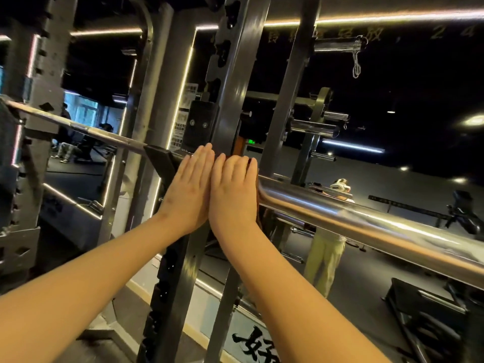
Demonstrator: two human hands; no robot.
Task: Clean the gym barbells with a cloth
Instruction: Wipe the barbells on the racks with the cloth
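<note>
Centre of the frame: two bare hands side by side against a shiny steel barbell, which runs from the left edge down to the lower right and rests on a rack post. The left hand lies flat with its fingers straight. The right hand has its fingers bent over the bar's top; whether it clasps or only presses cannot be told. A thin brownish edge beside it is probably the cloth. To wipe well, keep the cloth trapped under the palms and slide it firmly along the bar, turning it round the metal.
</note>
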